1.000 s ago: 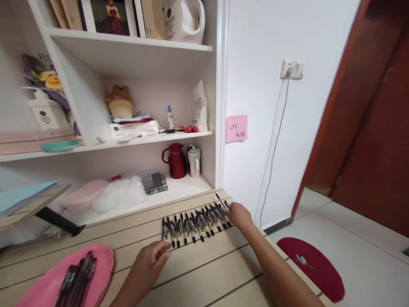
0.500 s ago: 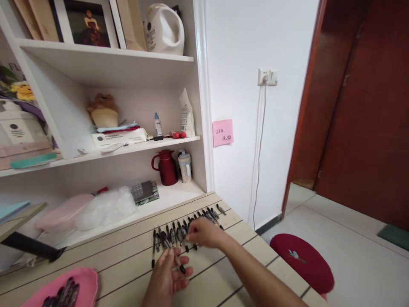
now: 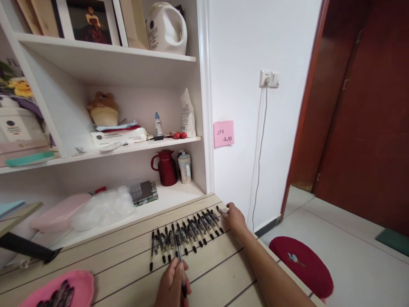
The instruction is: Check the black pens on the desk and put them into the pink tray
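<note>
A pen (image 3: 180,252), pinched between the thumb and fingers of the left hand (image 3: 171,282), slants over a row of pens (image 3: 193,230). The right hand's (image 3: 235,218) fingertips meet a small black-and-grey piece (image 3: 221,209) (gripped or merely touched, I cannot tell). Beneath lies a pale, dark-lined table (image 3: 128,265); beyond, white shelves (image 3: 174,195), a white wall (image 3: 236,179) and, right, a round red seat (image 3: 306,268).

- Left hand (image 3: 172,283) holds a pen (image 3: 180,252).
- Right hand (image 3: 235,218) is at the right end of the pen row (image 3: 192,230).
- Pink tray (image 3: 90,283) sits left on the table (image 3: 124,266).
- Red jug (image 3: 168,169) stands behind.
</note>
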Motion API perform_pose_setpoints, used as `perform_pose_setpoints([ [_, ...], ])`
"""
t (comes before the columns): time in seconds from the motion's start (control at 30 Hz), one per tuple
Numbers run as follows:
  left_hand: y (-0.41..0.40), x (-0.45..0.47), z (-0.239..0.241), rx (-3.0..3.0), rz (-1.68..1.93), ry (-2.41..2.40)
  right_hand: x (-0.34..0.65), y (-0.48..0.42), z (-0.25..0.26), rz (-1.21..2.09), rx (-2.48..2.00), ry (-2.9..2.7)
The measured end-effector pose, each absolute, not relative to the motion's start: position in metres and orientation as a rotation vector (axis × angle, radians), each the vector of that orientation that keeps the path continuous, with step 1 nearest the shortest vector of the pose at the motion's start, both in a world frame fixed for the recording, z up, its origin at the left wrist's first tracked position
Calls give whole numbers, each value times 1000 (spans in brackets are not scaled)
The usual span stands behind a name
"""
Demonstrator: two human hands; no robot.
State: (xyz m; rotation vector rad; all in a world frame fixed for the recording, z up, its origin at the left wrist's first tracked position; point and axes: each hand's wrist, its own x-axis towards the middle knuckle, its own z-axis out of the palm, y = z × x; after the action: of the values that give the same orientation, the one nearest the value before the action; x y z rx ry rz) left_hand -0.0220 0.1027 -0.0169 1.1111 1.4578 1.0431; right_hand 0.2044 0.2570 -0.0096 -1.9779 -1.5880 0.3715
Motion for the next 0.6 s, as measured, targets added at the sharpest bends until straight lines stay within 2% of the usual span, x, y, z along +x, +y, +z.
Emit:
perform_pose_setpoints([
  [0.2, 103, -25, -20, 1156, 951, 1379, 202, 253, -9, 430, -1976, -1586],
  [0.37, 103, -26, -21, 1191, 944, 1317, 213, 246, 12, 536, -1929, -1561],
  [0.6, 102, -22, -21, 1256, 959, 1310, 168, 226, 52, 980, -1500, -1658],
])
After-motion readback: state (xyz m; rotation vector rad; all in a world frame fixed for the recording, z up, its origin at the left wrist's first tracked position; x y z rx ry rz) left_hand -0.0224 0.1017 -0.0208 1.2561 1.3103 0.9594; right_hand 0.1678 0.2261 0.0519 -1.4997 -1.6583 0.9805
